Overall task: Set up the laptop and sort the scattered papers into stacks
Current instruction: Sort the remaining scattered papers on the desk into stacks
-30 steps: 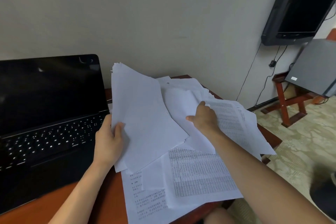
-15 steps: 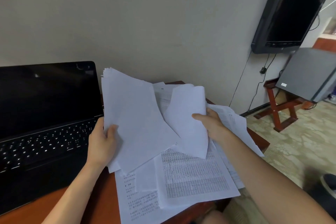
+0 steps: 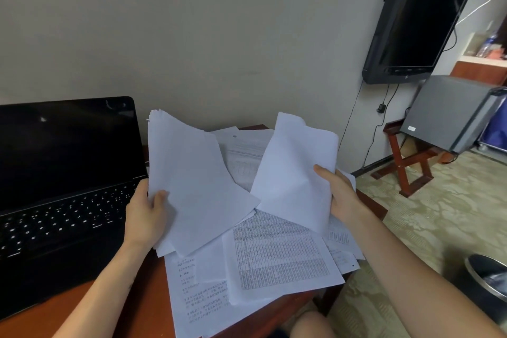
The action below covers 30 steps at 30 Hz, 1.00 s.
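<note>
Laptop open at the left edge of the desk, screen black, white letters on the keys. Left hand just right of the keys, thumb pressed on the front of a thick stack of blank white sheets, clamped tight on it; stack lifted and tilted up off the desk. Right hand near the right edge, thumb pinching one bent white sheet, held up in the air beside the stack, low corners of the two very close. Loose papers lying flat under both hands, from the middle to the right and front edges, some with tables, some with lines of print, a few hanging over the front edge. Black TV up on the wall, far right; grey box on a red wooden stand below it; round bin on the floor
</note>
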{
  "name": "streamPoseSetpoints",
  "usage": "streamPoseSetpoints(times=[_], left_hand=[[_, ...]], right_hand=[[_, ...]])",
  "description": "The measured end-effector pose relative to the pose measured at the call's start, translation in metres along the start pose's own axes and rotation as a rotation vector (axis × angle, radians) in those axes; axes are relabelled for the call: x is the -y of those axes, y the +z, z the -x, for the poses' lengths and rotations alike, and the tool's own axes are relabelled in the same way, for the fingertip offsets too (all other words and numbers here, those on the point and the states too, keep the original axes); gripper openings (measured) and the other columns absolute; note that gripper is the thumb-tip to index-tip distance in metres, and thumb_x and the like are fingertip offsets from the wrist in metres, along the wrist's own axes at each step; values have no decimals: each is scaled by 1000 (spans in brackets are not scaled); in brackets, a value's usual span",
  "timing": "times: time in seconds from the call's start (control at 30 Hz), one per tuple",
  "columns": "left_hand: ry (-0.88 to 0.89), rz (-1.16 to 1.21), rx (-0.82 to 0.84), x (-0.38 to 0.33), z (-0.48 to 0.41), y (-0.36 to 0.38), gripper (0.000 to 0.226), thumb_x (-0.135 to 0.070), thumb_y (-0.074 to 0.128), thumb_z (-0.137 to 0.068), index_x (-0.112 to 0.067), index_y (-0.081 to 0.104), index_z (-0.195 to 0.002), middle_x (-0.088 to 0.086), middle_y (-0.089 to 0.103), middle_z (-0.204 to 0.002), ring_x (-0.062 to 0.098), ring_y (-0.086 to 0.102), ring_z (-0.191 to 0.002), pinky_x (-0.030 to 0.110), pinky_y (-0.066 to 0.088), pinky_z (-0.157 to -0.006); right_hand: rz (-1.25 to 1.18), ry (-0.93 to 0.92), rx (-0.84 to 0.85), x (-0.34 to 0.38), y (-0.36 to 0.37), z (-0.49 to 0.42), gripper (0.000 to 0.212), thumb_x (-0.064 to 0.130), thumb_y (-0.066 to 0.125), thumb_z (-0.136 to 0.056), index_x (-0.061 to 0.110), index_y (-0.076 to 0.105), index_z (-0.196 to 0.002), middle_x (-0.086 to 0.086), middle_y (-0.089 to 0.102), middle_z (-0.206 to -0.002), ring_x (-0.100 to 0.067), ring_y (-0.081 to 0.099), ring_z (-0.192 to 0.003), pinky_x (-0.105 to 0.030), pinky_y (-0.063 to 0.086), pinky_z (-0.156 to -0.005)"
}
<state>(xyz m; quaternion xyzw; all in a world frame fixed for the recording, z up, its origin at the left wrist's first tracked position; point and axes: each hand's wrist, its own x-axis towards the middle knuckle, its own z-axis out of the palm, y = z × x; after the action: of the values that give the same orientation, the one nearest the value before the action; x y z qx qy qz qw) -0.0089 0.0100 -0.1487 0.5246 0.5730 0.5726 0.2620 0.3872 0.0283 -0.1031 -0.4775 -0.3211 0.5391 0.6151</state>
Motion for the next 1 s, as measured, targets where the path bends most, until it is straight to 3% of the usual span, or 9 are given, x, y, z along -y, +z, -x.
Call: streamPoseSetpoints(times=[0.17,0.3,0.47,0.67,0.8,0.93,1.0], left_hand=[[-24,57,30,3,-1,1,20,-13,56,-105,-25,61,-120,-5,70,-113,13,66,-102,34,52,-86],[-21,12,-10,-3,4,2,20,-7,53,-106,-22,58,-120,-15,64,-102,-2,59,-91,17,43,-74],[-33,19,-72,-10,10,5,19,-6,52,-106,-21,56,-117,-17,61,-96,-3,56,-85,12,39,-68],[-19,12,-18,-14,12,6,19,-4,51,-106,-20,56,-117,-15,62,-97,-5,58,-83,3,43,-61],[-42,33,-12,-9,6,-1,19,-8,54,-106,-21,57,-119,-18,61,-100,3,60,-90,12,42,-67],[-61,79,46,-6,6,5,23,-10,56,-105,-24,59,-123,-18,65,-106,-2,62,-98,19,47,-78],[-102,140,102,-6,8,10,19,-13,57,-105,-24,63,-120,-8,72,-111,12,69,-105,33,55,-88]], right_hand=[[-28,2,-47,-2,0,6,45,21,75,-89,18,63,-132,-9,72,-122,-32,69,-111,-43,59,-79],[-51,-44,-75,13,4,8,36,18,73,-91,15,66,-126,-7,74,-117,-28,72,-103,-40,60,-75],[-21,-86,-73,20,5,13,36,17,73,-91,15,66,-126,-6,75,-115,-27,73,-101,-40,60,-75],[-73,-56,-67,22,14,15,37,21,73,-91,15,67,-126,-7,75,-115,-28,71,-106,-42,58,-84],[-37,-85,-62,27,15,14,43,20,75,-89,11,64,-130,-9,74,-119,-29,71,-106,-43,60,-80],[-19,-70,-39,16,18,19,46,17,77,-87,10,61,-130,-11,74,-118,-31,72,-105,-43,61,-75],[19,-73,-2,9,21,24,43,13,76,-88,12,60,-128,-9,74,-116,-29,73,-102,-42,61,-75]])
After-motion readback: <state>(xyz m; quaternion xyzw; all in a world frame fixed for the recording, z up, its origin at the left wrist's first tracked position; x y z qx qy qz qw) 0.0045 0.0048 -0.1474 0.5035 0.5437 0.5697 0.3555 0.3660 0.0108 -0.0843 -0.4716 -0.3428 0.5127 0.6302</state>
